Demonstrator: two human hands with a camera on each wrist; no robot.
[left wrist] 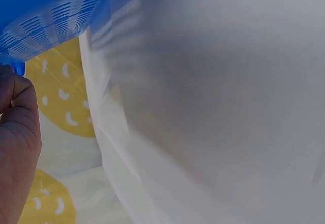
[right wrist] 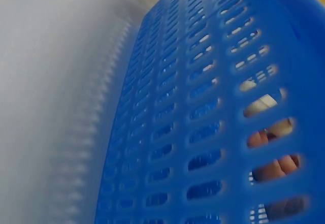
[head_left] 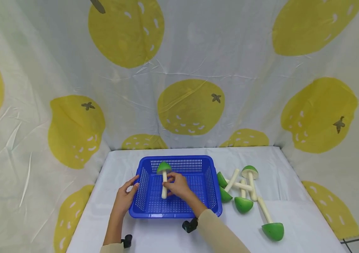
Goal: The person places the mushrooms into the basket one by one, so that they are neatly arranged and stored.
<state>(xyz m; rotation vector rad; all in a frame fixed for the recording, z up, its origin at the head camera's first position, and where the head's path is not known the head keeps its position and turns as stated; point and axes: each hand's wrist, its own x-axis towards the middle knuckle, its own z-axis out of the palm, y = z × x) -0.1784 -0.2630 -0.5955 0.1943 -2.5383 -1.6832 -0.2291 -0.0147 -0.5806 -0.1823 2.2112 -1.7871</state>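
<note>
My right hand (head_left: 178,185) pinches the white stem of a green-capped toy mushroom (head_left: 165,177) over the inside of a blue plastic basket (head_left: 176,215). The mushroom's cap points to the far side, its stem toward me. My left hand (head_left: 125,200) holds the basket's left rim, thumb and fingers on the edge; in the left wrist view that hand (left wrist: 18,127) grips the blue rim at the left. Through the slots of the basket wall (right wrist: 203,132), the right wrist view shows bits of the right hand's fingers (right wrist: 274,169).
Several more green-capped mushrooms lie in a loose pile right of the basket, one (head_left: 244,204) near its middle. Another mushroom (head_left: 273,231) lies nearer the front. A white cloth (head_left: 302,225) covers the table, and a lemon-print curtain (head_left: 192,45) hangs around its back and sides.
</note>
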